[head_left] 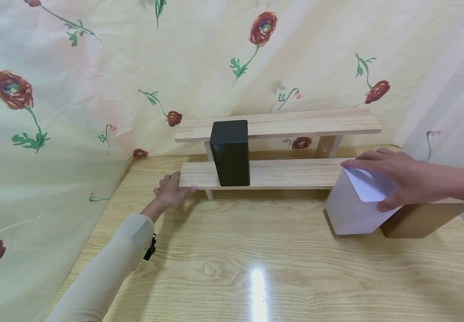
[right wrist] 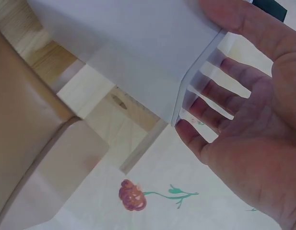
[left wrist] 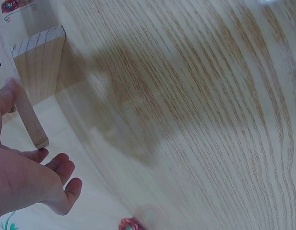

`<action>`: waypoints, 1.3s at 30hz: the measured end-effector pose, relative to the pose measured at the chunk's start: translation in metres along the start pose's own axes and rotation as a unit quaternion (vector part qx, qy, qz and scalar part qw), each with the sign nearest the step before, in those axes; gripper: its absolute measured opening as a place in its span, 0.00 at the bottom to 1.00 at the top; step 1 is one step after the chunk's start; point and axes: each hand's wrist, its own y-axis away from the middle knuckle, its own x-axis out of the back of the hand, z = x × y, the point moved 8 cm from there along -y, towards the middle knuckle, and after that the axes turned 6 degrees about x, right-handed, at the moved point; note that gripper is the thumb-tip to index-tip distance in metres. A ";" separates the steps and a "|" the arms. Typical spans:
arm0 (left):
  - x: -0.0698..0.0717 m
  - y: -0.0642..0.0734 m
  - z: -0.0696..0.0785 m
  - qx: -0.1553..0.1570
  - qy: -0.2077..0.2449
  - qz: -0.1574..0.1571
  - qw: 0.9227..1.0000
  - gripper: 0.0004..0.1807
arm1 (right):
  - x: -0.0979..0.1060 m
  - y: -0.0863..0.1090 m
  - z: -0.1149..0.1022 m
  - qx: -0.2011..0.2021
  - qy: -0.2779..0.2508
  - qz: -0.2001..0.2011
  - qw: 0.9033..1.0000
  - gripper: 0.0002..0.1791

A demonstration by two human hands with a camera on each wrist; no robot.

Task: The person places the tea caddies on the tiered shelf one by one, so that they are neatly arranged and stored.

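A two-tier wooden shelf [head_left: 292, 173] stands at the back of the table. My left hand [head_left: 170, 191] holds the left end of its lower board; in the left wrist view the thumb lies on one side of the board [left wrist: 32, 117] and fingers lie on the other. At the shelf's right end, my right hand [head_left: 409, 179] grips a white box [head_left: 350, 210] from above, thumb on the near side and fingers across the far side. The white box [right wrist: 124, 52] is tilted. A black box [head_left: 232, 163] stands upright on the lower board, left of its middle.
Just right of the white box, a brown box [head_left: 425, 222] sits on the wood-grain table [head_left: 215, 250], partly hidden by the right hand and forearm. Flower-patterned sheeting [head_left: 199, 58] rises behind the shelf and along the left side.
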 end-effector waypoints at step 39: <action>0.000 0.000 0.000 0.005 -0.005 0.000 1.000 0.49 | 0.037 -0.068 -0.012 -0.026 -0.085 -0.050 0.995 0.51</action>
